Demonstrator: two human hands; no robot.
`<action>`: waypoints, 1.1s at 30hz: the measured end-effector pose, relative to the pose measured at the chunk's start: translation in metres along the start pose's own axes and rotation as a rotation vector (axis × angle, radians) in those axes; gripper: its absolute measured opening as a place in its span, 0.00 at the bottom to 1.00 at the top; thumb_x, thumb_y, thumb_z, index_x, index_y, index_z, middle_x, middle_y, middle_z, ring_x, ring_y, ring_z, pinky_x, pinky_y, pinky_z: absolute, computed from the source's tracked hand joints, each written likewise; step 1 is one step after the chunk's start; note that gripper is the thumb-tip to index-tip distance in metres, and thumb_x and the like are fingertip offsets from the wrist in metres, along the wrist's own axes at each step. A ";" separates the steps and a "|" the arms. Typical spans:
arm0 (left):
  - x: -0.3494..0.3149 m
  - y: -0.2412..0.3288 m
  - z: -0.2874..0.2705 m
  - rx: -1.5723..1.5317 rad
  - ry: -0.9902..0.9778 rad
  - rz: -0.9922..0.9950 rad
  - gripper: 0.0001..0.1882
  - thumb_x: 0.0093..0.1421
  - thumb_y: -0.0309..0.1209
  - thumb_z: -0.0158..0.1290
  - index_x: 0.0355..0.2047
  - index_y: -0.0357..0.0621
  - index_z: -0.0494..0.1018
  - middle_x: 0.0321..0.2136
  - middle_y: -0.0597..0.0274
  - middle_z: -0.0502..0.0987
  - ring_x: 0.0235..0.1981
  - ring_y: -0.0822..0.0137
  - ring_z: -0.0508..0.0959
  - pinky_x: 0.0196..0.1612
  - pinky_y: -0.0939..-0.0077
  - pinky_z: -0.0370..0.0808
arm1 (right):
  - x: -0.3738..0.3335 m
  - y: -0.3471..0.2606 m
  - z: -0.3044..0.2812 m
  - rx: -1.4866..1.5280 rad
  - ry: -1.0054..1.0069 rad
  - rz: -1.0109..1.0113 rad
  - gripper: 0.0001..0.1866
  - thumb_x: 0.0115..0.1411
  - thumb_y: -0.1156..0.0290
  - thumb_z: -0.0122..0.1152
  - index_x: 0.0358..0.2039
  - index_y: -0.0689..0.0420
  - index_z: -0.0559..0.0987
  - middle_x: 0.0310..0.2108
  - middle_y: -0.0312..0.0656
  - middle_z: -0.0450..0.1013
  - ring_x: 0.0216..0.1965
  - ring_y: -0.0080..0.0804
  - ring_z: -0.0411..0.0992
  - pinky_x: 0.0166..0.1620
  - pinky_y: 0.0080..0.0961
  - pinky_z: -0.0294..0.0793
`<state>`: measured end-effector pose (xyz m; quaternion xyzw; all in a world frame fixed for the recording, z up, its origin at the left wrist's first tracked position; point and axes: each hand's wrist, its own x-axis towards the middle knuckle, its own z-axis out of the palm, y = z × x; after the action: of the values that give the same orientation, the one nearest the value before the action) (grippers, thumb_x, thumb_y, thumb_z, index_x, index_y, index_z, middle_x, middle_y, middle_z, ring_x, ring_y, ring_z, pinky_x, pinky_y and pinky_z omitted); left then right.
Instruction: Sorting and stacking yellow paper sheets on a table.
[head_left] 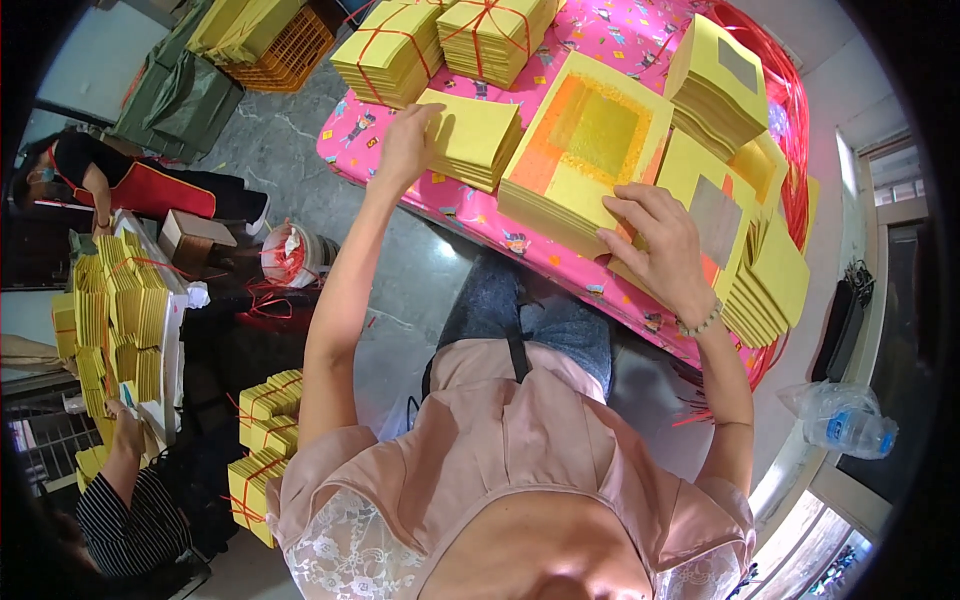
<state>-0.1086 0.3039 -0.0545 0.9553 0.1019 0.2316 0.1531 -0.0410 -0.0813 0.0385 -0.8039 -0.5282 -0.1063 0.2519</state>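
Observation:
My left hand is at the left end of a small stack of folded yellow paper, its fingertips by the top corner. My right hand rests with spread fingers on the near right corner of a larger yellow paper stack. That stack's top sheet bears an orange and gold square. Both hands are open, and I see nothing gripped in them. Under the stacks lies a pink patterned table cover. Right of my right hand is another yellow stack with a silver-grey patch on top.
Yellow bundles tied with red string stand at the table's far left. Red strands hang along its right edge. Two people work at a side table on the left. A bucket and tied bundles stand on the floor.

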 end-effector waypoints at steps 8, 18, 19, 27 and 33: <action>-0.007 0.037 0.031 -0.133 -0.068 -0.211 0.28 0.61 0.47 0.55 0.58 0.47 0.71 0.54 0.43 0.72 0.56 0.40 0.68 0.56 0.47 0.66 | 0.001 0.004 0.004 0.124 0.073 0.049 0.09 0.54 0.67 0.68 0.33 0.58 0.84 0.36 0.42 0.79 0.38 0.39 0.76 0.40 0.33 0.75; -0.028 0.042 0.047 0.192 -0.045 -0.021 0.37 0.64 0.62 0.44 0.66 0.55 0.64 0.65 0.42 0.60 0.64 0.37 0.59 0.63 0.42 0.56 | 0.001 0.013 0.016 0.642 0.063 0.387 0.05 0.59 0.73 0.67 0.31 0.62 0.85 0.30 0.38 0.78 0.32 0.22 0.74 0.35 0.20 0.72; -0.027 0.042 0.046 0.179 -0.057 -0.028 0.37 0.64 0.62 0.44 0.66 0.55 0.63 0.65 0.42 0.60 0.64 0.37 0.59 0.63 0.42 0.56 | 0.000 0.015 0.017 0.668 0.072 0.401 0.06 0.60 0.73 0.66 0.32 0.62 0.85 0.30 0.37 0.77 0.32 0.19 0.73 0.34 0.19 0.71; -0.018 0.038 0.031 0.046 -0.082 -0.072 0.35 0.65 0.60 0.44 0.64 0.51 0.67 0.64 0.41 0.62 0.64 0.38 0.59 0.65 0.44 0.54 | 0.000 0.015 0.019 0.698 0.082 0.444 0.08 0.61 0.71 0.66 0.31 0.63 0.85 0.28 0.36 0.76 0.30 0.18 0.71 0.33 0.18 0.69; -0.008 0.051 0.007 0.088 0.067 0.047 0.28 0.67 0.53 0.46 0.57 0.49 0.74 0.59 0.43 0.68 0.63 0.43 0.62 0.64 0.46 0.55 | 0.001 0.017 0.022 0.707 0.097 0.446 0.09 0.61 0.71 0.66 0.30 0.64 0.84 0.27 0.35 0.76 0.29 0.18 0.70 0.33 0.18 0.69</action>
<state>-0.1056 0.2525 -0.0460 0.9549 0.0943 0.2623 0.1021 -0.0268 -0.0744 0.0155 -0.7568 -0.3325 0.1011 0.5536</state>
